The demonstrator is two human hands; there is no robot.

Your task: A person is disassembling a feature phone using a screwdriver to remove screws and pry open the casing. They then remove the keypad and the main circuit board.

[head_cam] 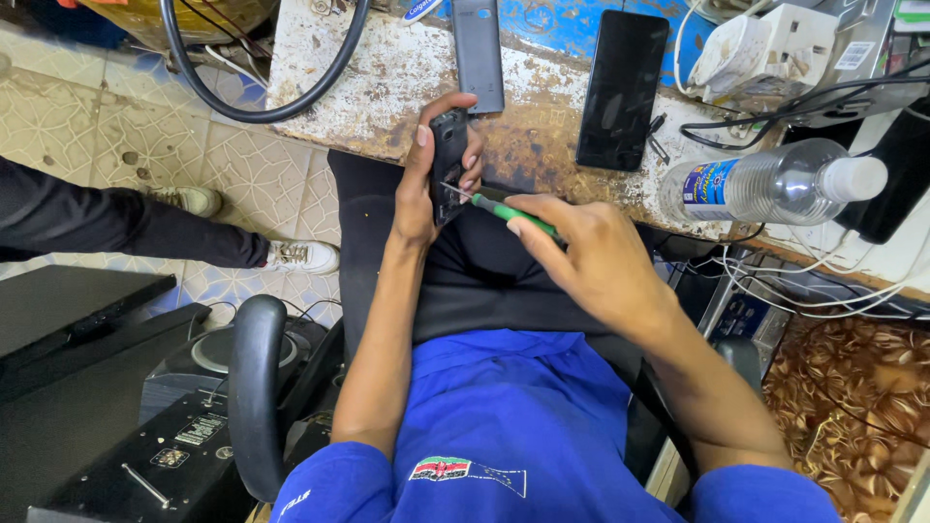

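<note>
Two hands work on one small dark phone (449,160), which is held upright just in front of the near edge of the counter (387,77), above the person's lap. The left hand (421,184) is wrapped around the phone, fingers closed on its sides. The right hand (591,257) is closed on one green-handled screwdriver (513,215), whose thin tip touches the open back of the phone. To do this well, I judge the left hand should keep the phone steady and the tip should sit straight in the screw, with light pressure, so it does not slip.

Counted from the phone: one grey phone shell (478,53) lies on the counter just behind it, one black phone (622,89) lies to the right, and one clear plastic bottle (775,182) lies on its side further right. One black cable loop (262,92) hangs to the left.
</note>
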